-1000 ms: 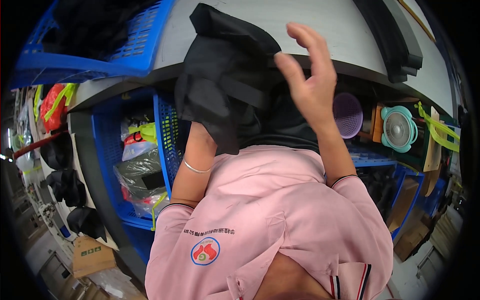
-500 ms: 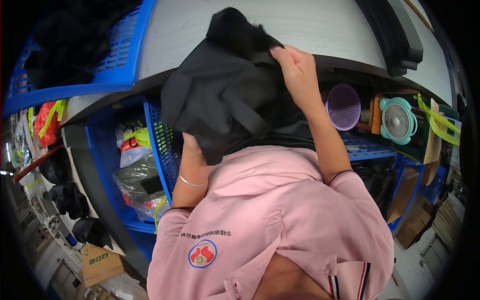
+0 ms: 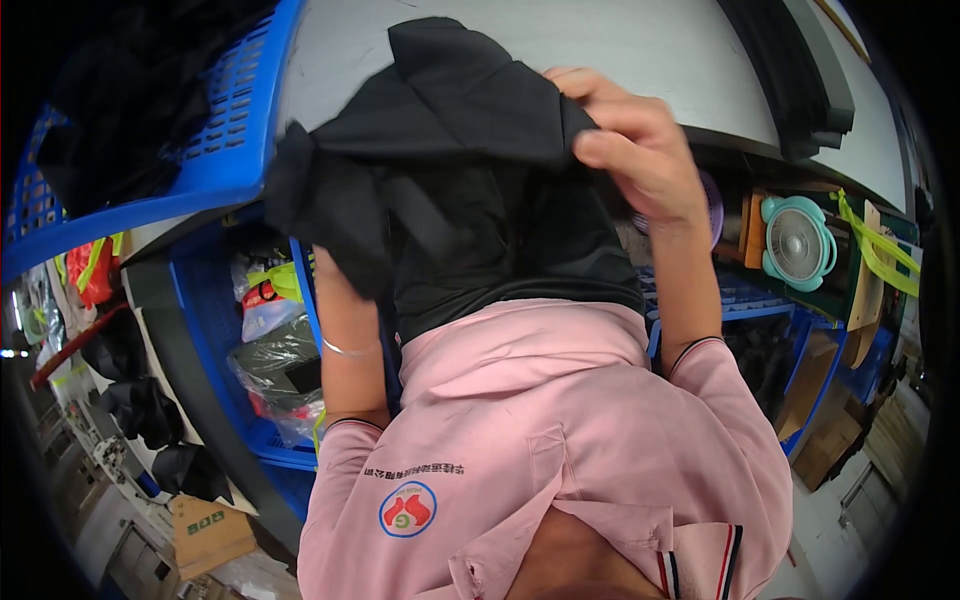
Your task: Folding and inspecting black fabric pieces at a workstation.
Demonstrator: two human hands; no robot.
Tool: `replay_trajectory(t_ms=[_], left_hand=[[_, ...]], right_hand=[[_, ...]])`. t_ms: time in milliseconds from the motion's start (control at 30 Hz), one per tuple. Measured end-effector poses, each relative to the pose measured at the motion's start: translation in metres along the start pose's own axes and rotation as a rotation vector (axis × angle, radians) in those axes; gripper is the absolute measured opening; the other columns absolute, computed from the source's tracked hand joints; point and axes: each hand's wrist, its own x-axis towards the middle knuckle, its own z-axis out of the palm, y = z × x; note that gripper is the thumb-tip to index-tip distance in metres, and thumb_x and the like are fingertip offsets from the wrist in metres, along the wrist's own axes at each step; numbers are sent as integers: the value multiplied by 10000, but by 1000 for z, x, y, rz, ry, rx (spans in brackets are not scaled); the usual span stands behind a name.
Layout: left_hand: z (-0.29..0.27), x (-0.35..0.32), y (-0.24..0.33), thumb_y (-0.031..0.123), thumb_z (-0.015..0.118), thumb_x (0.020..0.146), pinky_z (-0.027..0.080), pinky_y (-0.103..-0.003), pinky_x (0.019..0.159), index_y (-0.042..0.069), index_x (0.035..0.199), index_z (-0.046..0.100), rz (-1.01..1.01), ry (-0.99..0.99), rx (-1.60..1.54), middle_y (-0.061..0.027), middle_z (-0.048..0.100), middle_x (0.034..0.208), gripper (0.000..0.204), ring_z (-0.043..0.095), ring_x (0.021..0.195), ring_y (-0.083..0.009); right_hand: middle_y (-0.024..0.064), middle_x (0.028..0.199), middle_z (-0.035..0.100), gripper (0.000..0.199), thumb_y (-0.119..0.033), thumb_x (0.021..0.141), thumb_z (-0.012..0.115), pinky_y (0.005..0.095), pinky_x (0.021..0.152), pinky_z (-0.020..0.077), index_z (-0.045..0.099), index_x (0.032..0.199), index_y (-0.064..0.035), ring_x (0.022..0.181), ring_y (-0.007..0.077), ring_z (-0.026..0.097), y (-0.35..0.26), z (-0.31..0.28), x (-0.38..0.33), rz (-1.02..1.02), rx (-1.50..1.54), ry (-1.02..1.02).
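"Black cloth point(image 3: 470, 110) filled the upper middle of the head view; which way did it lie from the right hand point(image 3: 640, 140)?"

"Leftward, its long axis slanting down toward the frame's left, partly before the pale surface point(image 3: 620, 40)."

"And the grips?"

"Right thumb and fingers pinched the cloth's right edge, nearer its top. The left hand was hidden behind the lower-left folds; I couldn't tell its state."

Cloth point(image 3: 450, 115) at the table's point(image 3: 640, 50) near edge, basket point(image 3: 262, 125) left, 1 fan point(image 3: 796, 243) right.
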Motion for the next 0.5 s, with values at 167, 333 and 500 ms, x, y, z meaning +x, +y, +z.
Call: replay_trajectory(t_ms=[167,333,500], left_hand=[[18,83,4,306,529,1004,469,-373,1029,15,1396,448,-1,-45,41,-123,589,1310,494,598,1154,-241],[100,101,-55,156,520,1023,499,-382,1006,-27,1284,547,57,361,501,-145,636,1245,321,625,1136,-250],[71,82,-8,176,542,1025,506,-316,964,-60,1310,547,185,317,797,-152,611,1268,370,585,1186,-202]], right_hand=[[89,1169,636,229,-179,917,686,263,940,429,688,1011,29,1062,164,595,-19,-27,46,-109,-570,145],[96,1196,599,235,-132,966,625,309,897,467,613,1145,20,1046,173,578,20,-81,106,-185,-686,414],[61,904,718,225,-165,992,595,267,832,505,694,994,37,862,137,658,13,-36,47,-135,-740,790]])
